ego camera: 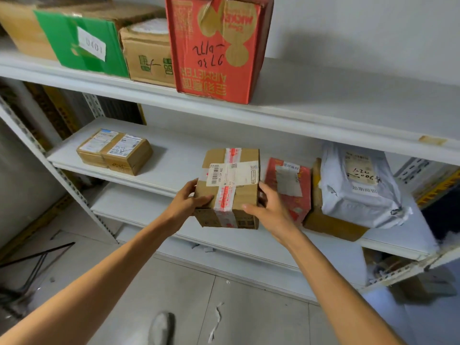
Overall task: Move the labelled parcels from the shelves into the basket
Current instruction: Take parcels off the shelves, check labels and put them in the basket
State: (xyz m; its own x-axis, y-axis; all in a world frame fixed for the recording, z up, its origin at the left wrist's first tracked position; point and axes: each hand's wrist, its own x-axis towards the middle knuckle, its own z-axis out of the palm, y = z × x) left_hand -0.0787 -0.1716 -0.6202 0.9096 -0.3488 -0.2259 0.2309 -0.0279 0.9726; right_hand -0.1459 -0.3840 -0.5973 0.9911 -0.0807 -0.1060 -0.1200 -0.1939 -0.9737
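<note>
Reaching in from the lower left, the bare left arm stretches up and forward to the front edge of the middle shelf (pixel 174 168). Two small labelled boxes (pixel 114 151) sit side by side on that shelf, well to the left of the arm. The left hand (pixel 189 200) grips the near left corner of a brown box (pixel 231 185), with its thumb up the left side and its fingers curled onto the front face. The brown box stands at the shelf's front edge and juts out past it. From this angle it is hard to tell whether its base rests on the board or hangs just clear. It is plain cardboard, bound front to back with a band of clear tape printed in red. A white label with a barcode lies across the top. The right arm comes in from the lower right. The right hand (pixel 268 210) clasps the near right corner, thumb laid on the front face and fingers wrapped round the right side, so the box is held between both hands. Just beside those fingers stands a red packet (pixel 288 188) with a white label. Right of it, a white plastic bag (pixel 358 185) with handwritten numbers lies on a flat brown carton (pixel 333 226). On the upper shelf (pixel 323 105) stand a green box (pixel 82 43), a small brown carton (pixel 149 56) and a tall red carton (pixel 219 46).
</note>
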